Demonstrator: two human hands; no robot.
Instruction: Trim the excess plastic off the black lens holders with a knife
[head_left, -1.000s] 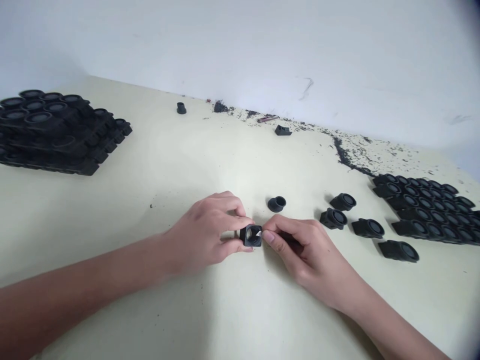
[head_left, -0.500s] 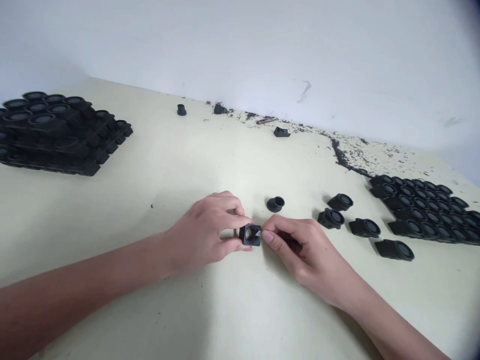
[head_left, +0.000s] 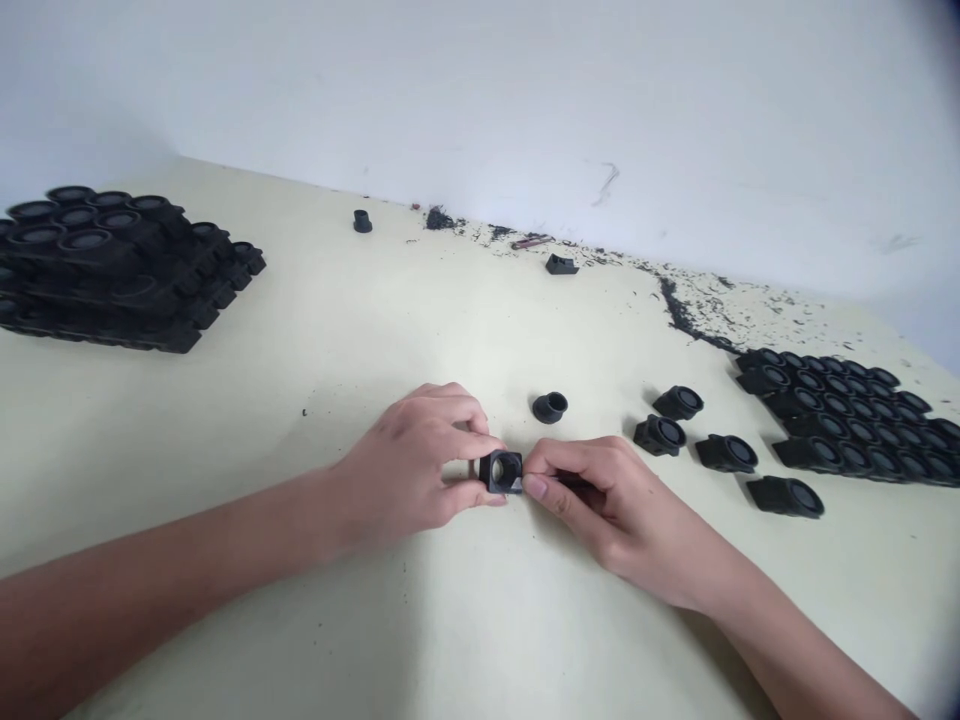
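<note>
Between the thumb and fingers of my left hand is a small black square part with a round hole facing up. My right hand is closed in a pinch on a thin dark tool with a pale pointed tip, which lies against the right edge of the part. Most of the tool is hidden by my fingers. Just beyond my hands, a short black round collar rests on the cream table.
Stacked black parts stand at the left, and rows of similar parts lie at the right, with several loose ones beside them. Black shavings, a small cap and a black piece lie near the wall.
The pale tip has moved slightly down along the right edge of the square part. My left hand has stayed almost still, still pinching the part.
</note>
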